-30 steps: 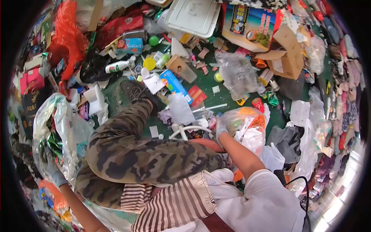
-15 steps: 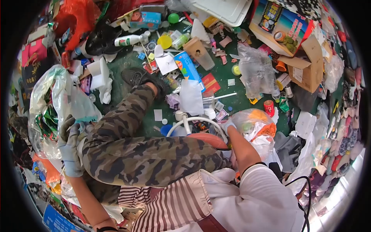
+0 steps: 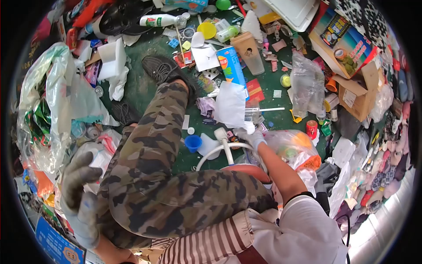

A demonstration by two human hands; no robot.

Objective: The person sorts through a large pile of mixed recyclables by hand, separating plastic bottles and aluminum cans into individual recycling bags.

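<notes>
My left hand (image 3: 81, 196), in a grey-white glove, hangs beside my bent knee with its fingers apart and holds nothing. Near it are white and reddish plastic bags (image 3: 94, 154) and a big clear bag (image 3: 52, 88). My right hand (image 3: 251, 137), also gloved, reaches down past a white curved plastic frame (image 3: 225, 145) into small litter; its fingertips are partly hidden. Just above its fingers are a small white cup-like piece (image 3: 249, 127) and a white sheet (image 3: 231, 104). A reddish-brown rounded thing (image 3: 248, 170) lies under the frame, partly covered by my leg.
Mixed waste covers the green floor around my legs. A blue cup (image 3: 193, 143), a blue carton (image 3: 232, 68), a brown-tinted plastic cup (image 3: 248, 53) and a red can (image 3: 311, 128) lie ahead. Cardboard boxes (image 3: 358, 97) stand right; a filled clear bag (image 3: 292, 145) sits beside my right forearm.
My right hand has moved forward, from the white frame's side to the small litter beyond it. My left hand has come lower, its fingers still apart. The view has shifted, showing more of my feet.
</notes>
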